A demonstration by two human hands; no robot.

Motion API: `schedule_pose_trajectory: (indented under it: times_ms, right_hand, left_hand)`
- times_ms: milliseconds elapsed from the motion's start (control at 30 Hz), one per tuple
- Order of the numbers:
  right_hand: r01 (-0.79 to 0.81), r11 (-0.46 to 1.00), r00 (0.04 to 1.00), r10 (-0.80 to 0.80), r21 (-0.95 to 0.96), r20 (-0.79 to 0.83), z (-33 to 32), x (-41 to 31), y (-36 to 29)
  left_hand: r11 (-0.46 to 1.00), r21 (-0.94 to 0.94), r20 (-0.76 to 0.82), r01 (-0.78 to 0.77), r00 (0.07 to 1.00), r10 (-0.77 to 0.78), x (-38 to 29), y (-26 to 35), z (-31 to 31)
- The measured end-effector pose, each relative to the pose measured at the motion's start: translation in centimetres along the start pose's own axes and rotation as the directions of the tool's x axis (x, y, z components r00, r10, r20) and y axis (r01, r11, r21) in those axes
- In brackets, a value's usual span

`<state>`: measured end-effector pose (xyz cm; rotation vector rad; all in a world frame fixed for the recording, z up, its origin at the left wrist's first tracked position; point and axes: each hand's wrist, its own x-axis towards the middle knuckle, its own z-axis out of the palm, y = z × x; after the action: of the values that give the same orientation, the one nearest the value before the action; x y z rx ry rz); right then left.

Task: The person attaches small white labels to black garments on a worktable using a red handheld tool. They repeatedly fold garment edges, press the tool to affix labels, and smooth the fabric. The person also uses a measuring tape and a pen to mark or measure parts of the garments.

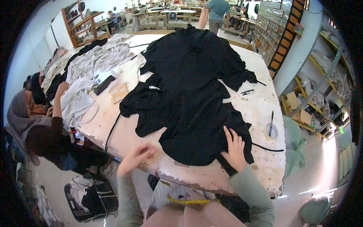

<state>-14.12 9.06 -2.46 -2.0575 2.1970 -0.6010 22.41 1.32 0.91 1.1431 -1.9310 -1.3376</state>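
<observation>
Black fabric garments (192,85) lie spread over the middle of a worn, pale table (204,177). My right hand (235,149) rests on the black cloth near its lower right edge, fingers spread. To the left, my left hand (140,157) hovers, blurred, over the near table edge, apart from the cloth; its fingers look partly curled and nothing shows in it. A small white object (154,87) lies on the left part of the cloth. Thread snips (248,92) lie to its right. A pen (271,122) rests across a roll of tape (272,131). A black cord (268,148) sticks out at right.
At the left a co-worker (42,130) handles light grey cloth (99,56). A black box-like object (104,85) and a wooden block (119,93) lie between the piles. A black plastic basket (76,207) stands on the floor. Shelves (314,105) hold fabric at right.
</observation>
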Motion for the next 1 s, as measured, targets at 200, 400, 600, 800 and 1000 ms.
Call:
schedule_pose_trajectory:
  times_ms: [200, 400, 600, 800, 1000]
  right_hand:
    - [0.037, 0.992, 0.994, -0.024, 0.123, -0.107, 0.9, 2.7, 2.0]
    - [-0.019, 0.548, 0.91, 0.356, 0.836, -0.213, 3.2, 2.9, 6.2]
    - [0.058, 0.484, 0.873, 0.4, 0.873, -0.279, 5.0, 3.4, 7.9]
    - [-0.056, 0.59, 0.86, 0.438, 0.806, -0.261, 3.7, 3.7, 5.1]
    - [-0.054, 0.796, 0.933, 0.255, 0.603, -0.253, 3.0, 4.4, 2.7]
  left_hand:
    - [0.991, -0.06, 0.227, -0.124, 0.965, 0.134, 4.4, 3.9, 0.7]
    - [0.973, -0.224, 0.473, 0.049, 0.879, 0.065, -2.7, -1.5, -4.5]
    - [0.541, 0.42, -0.197, 0.728, 0.655, -0.729, -13.8, -10.4, -6.3]
    - [0.878, 0.247, -0.307, 0.41, 0.892, -0.331, -10.9, -5.2, -6.4]
    - [0.208, -0.968, -0.114, -0.139, 0.985, 0.13, 5.5, 0.5, -2.3]
